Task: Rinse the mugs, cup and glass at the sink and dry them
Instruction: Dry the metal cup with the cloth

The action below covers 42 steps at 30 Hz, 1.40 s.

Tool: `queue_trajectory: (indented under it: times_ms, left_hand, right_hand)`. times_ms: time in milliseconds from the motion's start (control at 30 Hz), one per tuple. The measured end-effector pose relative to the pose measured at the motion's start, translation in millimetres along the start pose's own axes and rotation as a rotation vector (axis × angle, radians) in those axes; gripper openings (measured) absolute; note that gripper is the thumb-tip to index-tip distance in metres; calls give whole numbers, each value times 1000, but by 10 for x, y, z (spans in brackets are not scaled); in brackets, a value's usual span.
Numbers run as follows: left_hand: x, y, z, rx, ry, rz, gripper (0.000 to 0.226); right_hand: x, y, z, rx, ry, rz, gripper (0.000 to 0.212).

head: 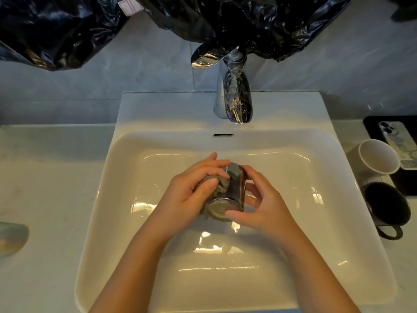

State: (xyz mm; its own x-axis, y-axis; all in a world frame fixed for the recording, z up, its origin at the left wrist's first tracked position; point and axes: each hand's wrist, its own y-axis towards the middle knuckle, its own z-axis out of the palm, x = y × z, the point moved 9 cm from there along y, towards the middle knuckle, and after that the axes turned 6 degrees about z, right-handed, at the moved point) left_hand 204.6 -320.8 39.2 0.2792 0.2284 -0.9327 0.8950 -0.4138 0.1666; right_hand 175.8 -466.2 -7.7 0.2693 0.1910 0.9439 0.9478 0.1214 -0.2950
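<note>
From the head view, the glass (233, 193) is lying on its side in the air, low over the middle of the sink (112, 199). Its thick bottom points back at the person and its open end points toward the tap (234, 98).

The left hand (191, 195) has its grip closed round a grey cloth (222, 184) and presses it on the side of the glass. The right hand (264, 211) has its grip closed on the other side of the glass, with the thumb by the bottom. I see no water coming from the tap. It looks like the glass is being wiped dry.

A white mug (376, 157) and a black mug (385, 204) stand on the desk (45, 188), just right of the sink.

What could go wrong? The glass may be wet and slippery. If one grip lets go while the cloth is rubbing, the glass could slip, hit the hard sink and crack. Squeezing too hard could break it too. An elbow swinging right could bump the mugs.
</note>
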Motion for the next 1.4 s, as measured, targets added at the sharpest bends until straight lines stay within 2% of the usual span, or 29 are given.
queue_trajectory:
  times_ms: [67,200,367,500,567,667,733,800,867,900,1000,1100,1233,1400]
  left_hand:
    - [-68,-30,45,32,27,28,29]
    - [36,85,-63,-22,101,-46,24]
    - [-66,12,75,60,91,46,26]
    - [30,70,60,65,191,-2,22]
    - [147,117,-5,35,181,-61,23]
    - [276,5,-138,-95,63,-151,26]
    - [293,-124,-143,-100,-49,-222,37]
    - [271,-217,-52,-4,-148,-266,67]
    - [249,-246,3,78,-123,-280,94]
    - [240,-240,11,87,-96,-275,99]
    - [235,-221,-29,-6,-108,-259,93]
    - [254,-242,-35,-56,-142,-265,87]
    - [263,-265,-36,-173,-232,-281,84]
    - [196,-283,82,-302,-389,-260,76]
  right_hand:
    - [9,10,-1,6,-20,-6,84]
    - [12,-46,134,130,-58,-1,81]
    - [29,-11,31,23,-72,-19,83]
    - [21,-51,150,96,-158,-29,87]
    - [12,-79,226,138,-179,-29,91]
    - [20,-67,208,130,-156,-16,86]
    - [5,-51,151,97,-107,22,84]
    - [-9,-44,111,74,-72,46,86]
    - [-13,-42,95,68,-35,64,86]
    - [-19,-37,87,69,-15,66,87]
    - [-25,-21,79,55,30,74,86]
    - [-43,-20,82,61,64,87,94]
    - [-8,-36,162,111,274,76,105]
    - [27,-63,158,50,369,53,89]
